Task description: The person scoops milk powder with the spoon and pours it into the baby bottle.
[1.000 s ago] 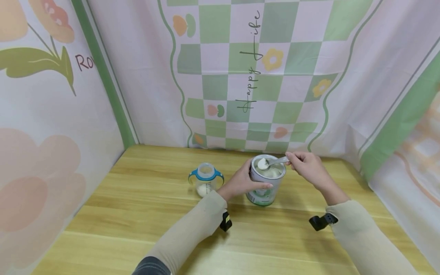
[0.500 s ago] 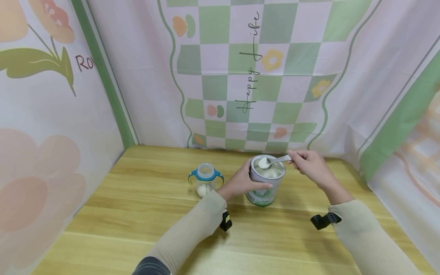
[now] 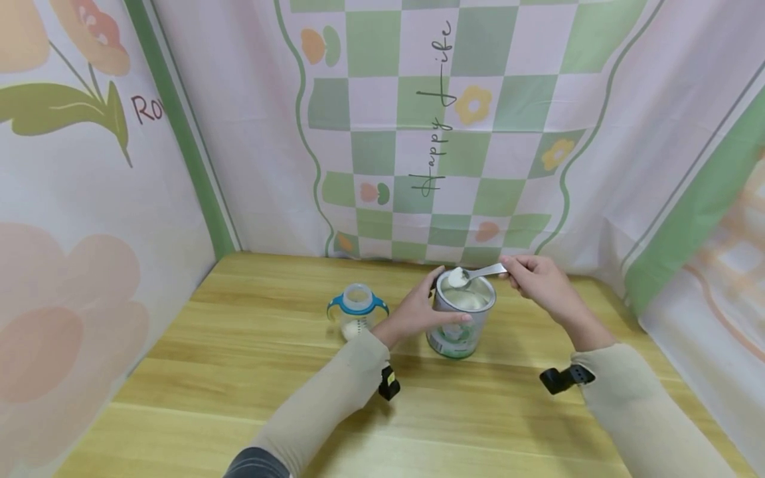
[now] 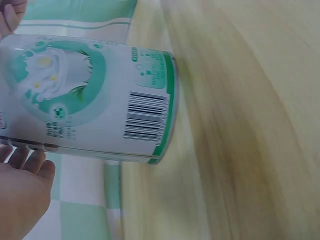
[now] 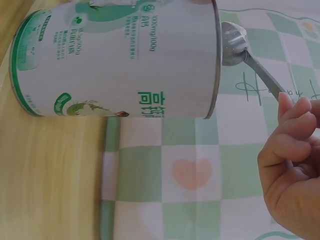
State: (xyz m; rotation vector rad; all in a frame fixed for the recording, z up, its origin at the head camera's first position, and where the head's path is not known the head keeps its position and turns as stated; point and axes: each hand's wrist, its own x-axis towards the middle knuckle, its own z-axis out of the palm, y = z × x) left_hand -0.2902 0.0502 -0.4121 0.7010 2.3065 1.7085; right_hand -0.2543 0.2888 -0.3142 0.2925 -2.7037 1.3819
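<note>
Gripping can [image 3: 473,332] and, above its rim [image 3: 466,311], spoon [image 3: 481,271], left [image 3: 414,315] and right hands [image 3: 542,284] stand apart.

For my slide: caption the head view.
Left hand holds a can; right hand holds a spoon of powder over it.

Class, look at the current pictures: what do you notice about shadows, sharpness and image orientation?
Head: soft shadow on the table beside the right sleeve; left wrist: tin appears sideways, its barcode bars distinct, table grain soft; right wrist: tin dimmer, again sideways.
</note>
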